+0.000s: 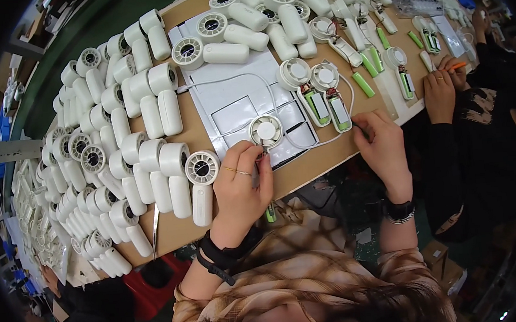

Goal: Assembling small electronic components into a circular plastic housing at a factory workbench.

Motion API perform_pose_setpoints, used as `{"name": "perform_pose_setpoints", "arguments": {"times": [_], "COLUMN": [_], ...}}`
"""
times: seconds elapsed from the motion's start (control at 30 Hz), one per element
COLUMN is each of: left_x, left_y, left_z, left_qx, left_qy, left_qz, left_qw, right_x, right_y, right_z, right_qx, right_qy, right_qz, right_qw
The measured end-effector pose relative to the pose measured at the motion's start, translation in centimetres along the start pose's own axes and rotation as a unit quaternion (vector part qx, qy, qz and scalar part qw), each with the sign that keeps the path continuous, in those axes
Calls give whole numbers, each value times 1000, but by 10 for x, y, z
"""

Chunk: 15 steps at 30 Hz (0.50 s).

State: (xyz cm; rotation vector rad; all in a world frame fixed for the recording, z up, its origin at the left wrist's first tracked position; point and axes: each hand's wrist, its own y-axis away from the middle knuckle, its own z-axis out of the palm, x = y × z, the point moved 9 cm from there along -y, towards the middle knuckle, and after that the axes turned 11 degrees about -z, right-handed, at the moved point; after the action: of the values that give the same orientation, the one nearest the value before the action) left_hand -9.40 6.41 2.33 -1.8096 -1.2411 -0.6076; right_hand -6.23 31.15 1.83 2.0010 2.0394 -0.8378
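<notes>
My left hand [240, 178] is closed around a small white handheld fan. The fan's round head [266, 131] sticks out above my fingers, and the end of its green battery [270, 214] shows below my hand. My palm and fingers hide the middle of the fan. At the table's front edge, my right hand [382, 147] has its thumb and forefinger bent together; a dark bit shows at the fingertips, too small to name. Just left of it lie two opened fans [337, 110] with green batteries and wiring exposed. A white cable [286, 135] loops between my hands.
Rows of assembled white fans [163, 163] cover the table's left side, with more at the back. A white sheet [228, 96] lies mid-table. Tweezers [154, 228] rest near the front left edge. Loose green batteries [363, 84] lie right. A co-worker's hand [440, 96] is at the right.
</notes>
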Motion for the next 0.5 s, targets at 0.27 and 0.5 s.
{"name": "perform_pose_setpoints", "arguments": {"times": [0.27,0.5], "left_x": [-3,-6], "left_y": [2,3], "left_z": [2,3], "left_qx": [-23,-29], "left_qy": [-33,-39], "left_qz": [-13,-9], "left_qw": [999,999], "right_x": [-9,-15], "right_y": [-1,1], "right_z": [-25,-51], "right_qx": [-69,-101], "right_qy": [40,68], "right_qz": [28,14], "right_qw": [996,992]}}
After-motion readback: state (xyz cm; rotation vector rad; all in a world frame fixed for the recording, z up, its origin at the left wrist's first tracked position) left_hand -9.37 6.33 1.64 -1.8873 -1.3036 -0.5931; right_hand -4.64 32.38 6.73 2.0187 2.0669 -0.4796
